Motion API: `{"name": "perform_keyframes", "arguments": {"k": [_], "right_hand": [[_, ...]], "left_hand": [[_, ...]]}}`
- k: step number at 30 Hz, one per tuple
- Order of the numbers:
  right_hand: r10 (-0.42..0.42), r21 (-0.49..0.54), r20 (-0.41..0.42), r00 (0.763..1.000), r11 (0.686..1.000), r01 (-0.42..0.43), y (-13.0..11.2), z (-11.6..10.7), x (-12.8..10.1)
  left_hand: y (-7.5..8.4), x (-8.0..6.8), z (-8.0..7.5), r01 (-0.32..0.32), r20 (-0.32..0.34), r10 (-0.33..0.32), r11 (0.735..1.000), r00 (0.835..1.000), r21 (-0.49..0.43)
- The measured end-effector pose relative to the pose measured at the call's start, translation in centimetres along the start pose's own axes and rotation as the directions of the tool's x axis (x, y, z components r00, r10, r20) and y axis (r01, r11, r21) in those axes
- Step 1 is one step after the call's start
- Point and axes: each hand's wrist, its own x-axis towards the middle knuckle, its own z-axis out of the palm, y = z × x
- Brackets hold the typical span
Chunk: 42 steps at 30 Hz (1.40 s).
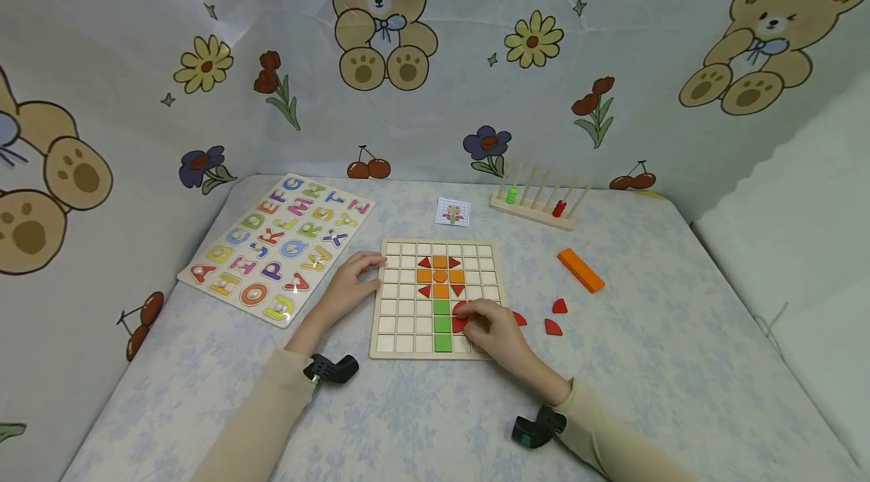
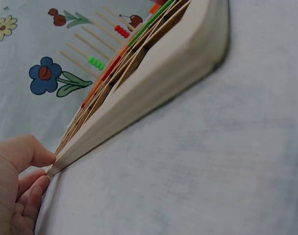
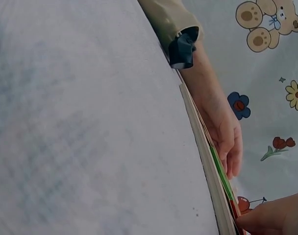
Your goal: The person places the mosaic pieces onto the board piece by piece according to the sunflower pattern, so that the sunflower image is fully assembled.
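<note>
A wooden grid board [image 1: 401, 331] lies mid-table with a flower pattern of orange, red and green tiles [image 1: 440, 293]. My left hand [image 1: 367, 270] rests with relaxed fingers against the board's left edge; in the left wrist view the thumb [image 2: 21, 152] touches the board's rim [image 2: 154, 83]. My right hand [image 1: 477, 316] lies on the board's lower right, its curled fingers pinching a red piece [image 1: 462, 308] next to the green stem. The right wrist view shows the board edge [image 3: 208, 166] side-on, with a fingertip [image 3: 271, 215] on the red piece.
Three loose red pieces [image 1: 553, 326] and an orange block [image 1: 581, 270] lie right of the board. An alphabet puzzle [image 1: 279, 244] is at the left. A pattern card [image 1: 453, 211] and a peg rack with beads [image 1: 540, 202] stand behind. Printed cloth walls surround the table.
</note>
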Motion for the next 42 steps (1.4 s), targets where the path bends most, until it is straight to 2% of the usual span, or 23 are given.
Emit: {"name": "perform_keyframes", "arguments": {"k": [3, 6, 11, 15, 20, 23, 30, 35, 38, 42], "right_hand": [[0.023, 0.016, 0.005, 1.0, 1.0, -0.023, -1.1, -0.7, 0.0], [0.066, 0.024, -0.026, 0.997, 0.998, -0.066, -1.6, -2.3, 0.0], [0.118, -0.054, -0.083, 0.99, 0.991, -0.123, 1.0, -5.3, -0.8], [0.167, -0.073, -0.032, 0.985, 0.983, -0.169, 3.0, -6.8, -2.1], [0.161, -0.077, 0.016, 0.987, 0.984, -0.159, 4.2, -6.6, -2.8], [0.122, -0.094, -0.022, 0.992, 0.988, -0.124, 4.5, -6.1, -2.7], [0.115, -0.133, -0.084, 0.99, 0.983, -0.126, 4.5, -5.6, -2.6], [0.056, -0.169, -0.156, 0.986, 0.982, -0.083, 4.3, -5.7, -2.4], [0.045, -0.136, -0.181, 0.982, 0.988, -0.07, 4.0, -5.8, -2.2], [0.099, -0.07, -0.14, 0.985, 0.992, -0.11, 2.3, -5.4, -1.4]], "left_hand": [[0.1, -0.1, 0.1, -0.007, -0.003, 0.007, 1.0, 1.0, -0.004], [0.2, -0.2, 0.2, -0.008, -0.003, 0.008, 1.0, 1.0, -0.002], [0.2, -0.2, 0.4, -0.001, 0.003, 0.001, 1.0, 1.0, -0.002], [0.1, -0.2, 0.2, 0.009, 0.001, -0.009, 1.0, 1.0, 0.01], [0.1, -0.2, -0.1, 0.018, -0.004, -0.017, 1.0, 1.0, 0.012], [0.0, -0.3, -0.2, 0.02, 0.002, -0.02, 1.0, 1.0, 0.012], [-0.2, -0.3, -0.3, 0.012, 0.003, -0.012, 1.0, 1.0, 0.008], [-0.4, -0.1, -0.3, 0.008, 0.007, -0.009, 1.0, 1.0, 0.009], [-0.4, -0.1, -0.2, 0.009, 0.007, -0.01, 1.0, 1.0, 0.01], [-0.3, 0.0, -0.2, 0.004, 0.008, -0.004, 1.0, 1.0, 0.01]]}}
